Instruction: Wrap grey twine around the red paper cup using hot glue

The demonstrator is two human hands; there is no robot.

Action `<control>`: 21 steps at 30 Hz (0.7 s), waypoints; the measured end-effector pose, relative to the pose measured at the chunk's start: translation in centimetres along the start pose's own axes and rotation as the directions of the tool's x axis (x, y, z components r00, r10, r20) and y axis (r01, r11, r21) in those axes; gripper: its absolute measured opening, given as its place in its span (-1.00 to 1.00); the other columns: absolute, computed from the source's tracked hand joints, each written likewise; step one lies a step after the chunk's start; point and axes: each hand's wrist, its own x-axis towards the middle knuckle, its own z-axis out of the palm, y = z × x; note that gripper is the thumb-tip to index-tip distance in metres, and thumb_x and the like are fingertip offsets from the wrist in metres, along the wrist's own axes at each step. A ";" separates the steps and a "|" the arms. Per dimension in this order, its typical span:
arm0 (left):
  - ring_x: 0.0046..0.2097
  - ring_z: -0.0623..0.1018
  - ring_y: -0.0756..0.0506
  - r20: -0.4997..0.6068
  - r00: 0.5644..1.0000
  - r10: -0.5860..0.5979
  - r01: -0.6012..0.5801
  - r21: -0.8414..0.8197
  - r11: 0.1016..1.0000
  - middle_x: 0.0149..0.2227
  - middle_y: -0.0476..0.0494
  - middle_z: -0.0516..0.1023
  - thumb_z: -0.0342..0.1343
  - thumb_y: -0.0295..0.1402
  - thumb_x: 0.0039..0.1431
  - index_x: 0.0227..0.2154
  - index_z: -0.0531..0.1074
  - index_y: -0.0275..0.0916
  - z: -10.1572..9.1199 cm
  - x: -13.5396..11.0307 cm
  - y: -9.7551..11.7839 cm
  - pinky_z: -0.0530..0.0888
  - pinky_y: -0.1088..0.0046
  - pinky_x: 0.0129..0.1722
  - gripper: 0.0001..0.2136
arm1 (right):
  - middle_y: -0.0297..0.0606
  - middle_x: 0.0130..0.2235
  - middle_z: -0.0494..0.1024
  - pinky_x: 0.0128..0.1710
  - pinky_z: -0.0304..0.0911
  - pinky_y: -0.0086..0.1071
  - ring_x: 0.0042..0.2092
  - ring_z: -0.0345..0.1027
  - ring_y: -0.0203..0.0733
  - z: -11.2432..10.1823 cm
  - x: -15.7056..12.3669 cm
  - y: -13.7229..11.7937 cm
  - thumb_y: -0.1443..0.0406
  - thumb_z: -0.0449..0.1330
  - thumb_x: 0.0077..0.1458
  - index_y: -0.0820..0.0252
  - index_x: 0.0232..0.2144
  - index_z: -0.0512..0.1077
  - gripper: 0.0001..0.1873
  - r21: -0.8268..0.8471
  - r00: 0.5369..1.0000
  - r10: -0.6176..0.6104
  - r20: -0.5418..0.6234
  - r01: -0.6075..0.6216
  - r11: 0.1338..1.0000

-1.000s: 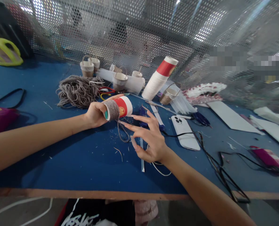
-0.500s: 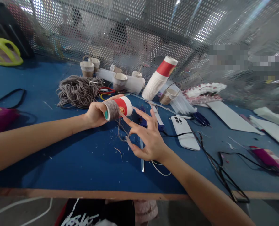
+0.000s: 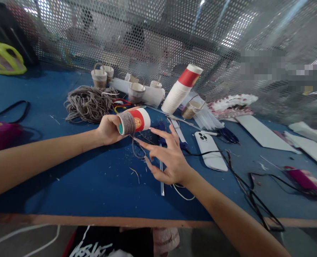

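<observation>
My left hand (image 3: pixel 108 129) is wrapped round a red and white paper cup (image 3: pixel 144 119), tilted on its side above the table. Grey cord (image 3: pixel 128 123) is wound in close turns round the half nearer my palm. From the windings a loose cord end (image 3: pixel 133 150) hangs in a loop. Close by on the right, my right hand (image 3: pixel 170 157) has its fingers spread, the index fingertip by the cord just under the cup and the thumb near the loop. A tangled heap of the same grey cord (image 3: pixel 90 103) lies behind my left hand.
A leaning stack of paper cups (image 3: pixel 175 94) stands at the back, among small cord-wrapped cups (image 3: pixel 98 77). To the right lie a white phone (image 3: pixel 211 153), black cables (image 3: pixel 234 175) and white boards (image 3: pixel 265 134). Perforated metal screen (image 3: pixel 158 43) closes the back.
The cup has turned a little in my left hand, so more of its gold emblem shows. My right index finger has dropped slightly from the cup, and the loose cord has shifted with it.
</observation>
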 end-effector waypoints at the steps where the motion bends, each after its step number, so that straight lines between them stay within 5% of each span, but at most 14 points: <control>1: -0.45 0.56 -0.06 -0.007 1.000 0.006 -0.006 0.004 1.000 -0.47 -0.01 0.58 -0.04 -0.50 -0.51 0.28 0.22 -0.38 0.1 0.0 0.0 0.52 0.42 -0.36 0.01 | -0.30 -0.16 0.69 0.40 -0.18 0.28 0.25 0.34 0.08 0.0 0.0 0.0 0.37 0.11 0.05 0.06 -0.39 0.39 -0.90 0.017 1.000 -0.002 -0.029 0.002 1.000; 4: -0.45 0.54 -0.06 0.005 1.000 0.001 -0.001 0.045 0.999 -0.47 0.01 0.55 -0.03 -0.50 -0.51 0.28 0.22 -0.32 0.0 -0.1 0.2 0.54 0.37 -0.27 0.01 | -0.38 -0.42 0.59 0.26 0.13 0.23 -0.03 0.52 0.01 0.0 0.0 0.3 0.41 0.10 0.02 0.03 -0.38 0.35 -0.86 0.036 0.987 0.000 -0.161 0.006 0.999; 8: -0.24 0.60 -0.12 0.059 0.998 -0.028 0.017 0.168 0.986 -0.26 -0.05 0.62 0.01 -0.50 -0.39 0.32 0.17 -0.20 -0.7 0.0 0.2 0.54 0.25 -0.06 -0.02 | -0.43 -0.49 0.33 -0.17 0.42 -0.05 -0.34 0.38 -0.13 0.5 0.2 0.6 0.38 0.17 -0.03 0.02 -0.34 0.25 -0.79 0.053 0.913 0.066 -0.403 -0.049 0.997; 11: -0.05 0.59 -0.21 0.111 0.994 -0.025 0.001 0.213 0.977 -0.12 -0.13 0.62 0.05 -0.49 -0.36 0.26 0.26 -0.20 -1.2 0.1 0.0 0.49 0.13 0.09 -0.11 | -0.27 -0.22 0.37 -0.14 0.43 -0.02 -0.17 0.39 -0.06 1.2 0.3 0.7 0.28 0.30 -0.10 0.03 -0.09 0.21 -0.50 0.144 0.862 0.211 -0.461 -0.162 0.976; 15: -0.02 0.58 -0.19 0.192 0.979 -0.070 0.016 0.267 0.964 -0.09 -0.11 0.63 0.17 -0.50 -0.26 0.06 0.41 -0.21 -1.8 0.2 -0.8 0.51 0.22 0.05 -0.35 | 0.03 0.25 0.17 0.26 0.22 0.19 0.31 0.16 0.19 2.1 0.1 0.5 0.13 0.39 -0.13 0.04 0.22 -0.04 -0.03 0.263 0.879 0.374 -0.297 -0.301 0.916; 18: -0.05 0.60 -0.14 0.241 0.970 -0.039 -0.044 0.327 0.944 -0.10 -0.03 0.61 0.34 -0.51 -0.25 0.08 0.36 -0.07 -2.1 0.1 -1.4 0.54 0.33 -0.03 -0.29 | 0.06 0.36 0.06 0.35 0.10 0.23 0.42 0.00 0.20 2.5 -0.2 0.5 0.19 0.36 -0.03 0.01 0.30 -0.17 0.02 0.302 0.892 0.408 -0.193 -0.341 0.890; 21: 0.02 0.60 -0.20 0.289 0.957 0.012 -0.137 0.414 0.900 -0.03 -0.05 0.57 0.45 -0.48 -0.26 0.14 0.27 0.01 -2.1 0.1 -1.9 0.56 0.26 -0.01 -0.18 | 0.03 0.37 0.10 0.35 0.11 0.23 0.41 0.03 0.16 2.7 -0.4 0.8 0.27 0.30 0.04 -0.02 0.31 -0.13 -0.08 0.314 0.901 0.374 -0.219 -0.298 0.901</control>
